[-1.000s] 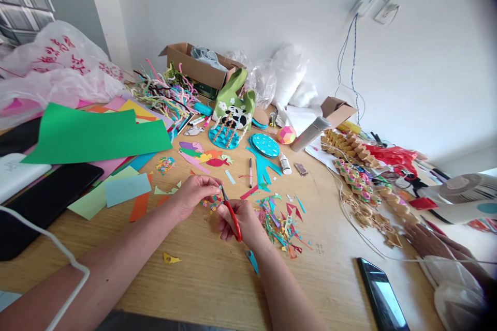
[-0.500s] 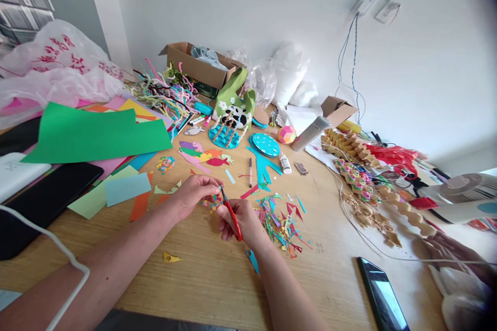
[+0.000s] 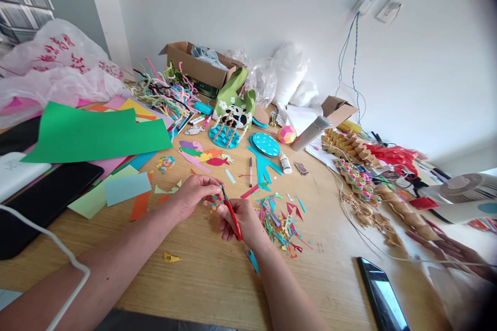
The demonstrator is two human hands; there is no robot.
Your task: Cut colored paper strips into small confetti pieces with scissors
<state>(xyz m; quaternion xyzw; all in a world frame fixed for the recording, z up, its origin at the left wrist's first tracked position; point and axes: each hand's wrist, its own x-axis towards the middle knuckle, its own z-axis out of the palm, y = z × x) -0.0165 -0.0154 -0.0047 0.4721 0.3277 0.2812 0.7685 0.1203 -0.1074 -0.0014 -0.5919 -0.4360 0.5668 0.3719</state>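
Red-handled scissors point(image 3: 233, 220) are in my right hand point(image 3: 243, 222), their blades pointing up and left. Close to the blade tips, my left hand point(image 3: 198, 191) pinches a small piece, apparently paper, mostly hidden by the fingers. Beneath both hands lies a small heap of coloured paper bits point(image 3: 212, 204). Right of my right hand spreads a pile of paper scraps point(image 3: 281, 225) in many colours. Several cut paper fish point(image 3: 217, 160) lie beyond my hands, with a heap of tiny paper bits point(image 3: 166, 164) to their left.
Green paper point(image 3: 97, 134) tops stacked sheets at left. A smartphone point(image 3: 382, 292) lies front right. Another person's hand point(image 3: 450, 248) is at the right edge near a cable. A white bottle point(image 3: 285, 163), a pen point(image 3: 250, 171) and blue discs point(image 3: 266, 145) lie beyond my hands.
My hands and the scissors have barely moved; the blades look closer together. At the right edge, the other person's hand has shifted left along the beige strip.
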